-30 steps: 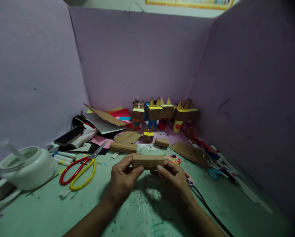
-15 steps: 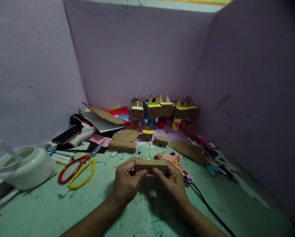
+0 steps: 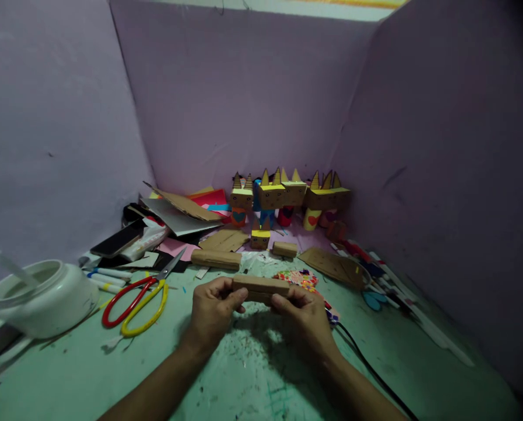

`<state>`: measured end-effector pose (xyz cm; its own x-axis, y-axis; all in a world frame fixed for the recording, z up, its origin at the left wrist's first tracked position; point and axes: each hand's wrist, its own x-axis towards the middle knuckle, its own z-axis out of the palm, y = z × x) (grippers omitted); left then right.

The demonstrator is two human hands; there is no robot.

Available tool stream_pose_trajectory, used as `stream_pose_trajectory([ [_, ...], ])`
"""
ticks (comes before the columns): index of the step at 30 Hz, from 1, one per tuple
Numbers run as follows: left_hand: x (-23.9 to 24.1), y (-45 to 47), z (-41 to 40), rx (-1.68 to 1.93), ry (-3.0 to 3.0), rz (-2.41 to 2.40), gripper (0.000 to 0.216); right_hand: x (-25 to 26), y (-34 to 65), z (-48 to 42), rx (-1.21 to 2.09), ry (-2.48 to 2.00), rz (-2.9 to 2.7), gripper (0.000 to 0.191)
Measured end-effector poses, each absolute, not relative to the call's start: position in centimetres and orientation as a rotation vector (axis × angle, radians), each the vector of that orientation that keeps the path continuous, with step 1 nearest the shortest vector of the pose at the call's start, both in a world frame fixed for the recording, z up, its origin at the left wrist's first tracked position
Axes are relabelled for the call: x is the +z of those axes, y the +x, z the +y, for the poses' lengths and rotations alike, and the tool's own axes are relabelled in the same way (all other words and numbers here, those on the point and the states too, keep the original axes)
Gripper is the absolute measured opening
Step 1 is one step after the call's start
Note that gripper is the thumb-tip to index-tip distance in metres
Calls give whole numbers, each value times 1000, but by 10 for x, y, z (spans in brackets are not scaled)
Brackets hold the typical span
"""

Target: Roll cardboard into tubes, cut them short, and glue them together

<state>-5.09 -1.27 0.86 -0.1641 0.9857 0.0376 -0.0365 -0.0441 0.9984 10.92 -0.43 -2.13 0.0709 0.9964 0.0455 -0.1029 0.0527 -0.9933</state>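
Between my hands is a folded cardboard strip (image 3: 261, 285), long and narrow, raised above the green table. My left hand (image 3: 212, 310) pinches its left end, thumb on the near face. At the right end, my right hand (image 3: 302, 316) grips it the same way. Behind my right hand lies a glue gun (image 3: 298, 279) covered in a colourful pattern, partly hidden, its black cord running toward me. Beyond the strip lie a folded cardboard roll (image 3: 216, 259) and a shorter cardboard piece (image 3: 284, 249). A small cardboard cat head (image 3: 260, 238) stands behind them.
Scissors (image 3: 138, 307) with red and yellow handles lie left, beside a white pot (image 3: 46, 298) and several markers (image 3: 112, 278). Cardboard and paper sheets (image 3: 177, 216) pile up at the back left. Several cardboard cat figures (image 3: 272, 196) stand at the back. Purple walls (image 3: 243, 88) enclose three sides.
Both hands have shifted slightly left with the cardboard strip. The strip is tilted a little, its right end lower, and more of its near face shows between my thumbs.
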Motion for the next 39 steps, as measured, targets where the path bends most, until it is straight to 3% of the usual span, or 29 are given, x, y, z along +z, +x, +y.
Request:
stream_pose_trajectory([
  [12, 5, -59, -10, 1393, 1242, 1485, 25, -19, 117, 0, 886, -1080, -1144, 15],
  [15, 2, -64, -9, 1403, 1552, 1521, 60, -20, 116, -2, 782, -1045, -1234, 6],
  [17, -2, -64, -9, 1249, 1862, 1446, 77, -22, 112, -5, 721, -950, -1375, 12],
  [21, -3, -56, -13, 923, 1920, 1193, 61, -23, 103, -12, 761, -779, -1464, 25],
  [25, 1, -48, -17, 892, 1778, 993, 47, -22, 99, -14, 980, -718, -1310, 43],
  [30, -22, -45, -20, 960, 1859, 1097, 77, -21, 95, -13, 989, -833, -1304, 68],
  [34, -29, -43, -20, 912, 1846, 1122, 77, -23, 96, -14, 865, -979, -1402, 58],
  [39, -11, -38, -17, 971, 1737, 1033, 35, -25, 102, -15, 628, -869, -1520, 50],
])
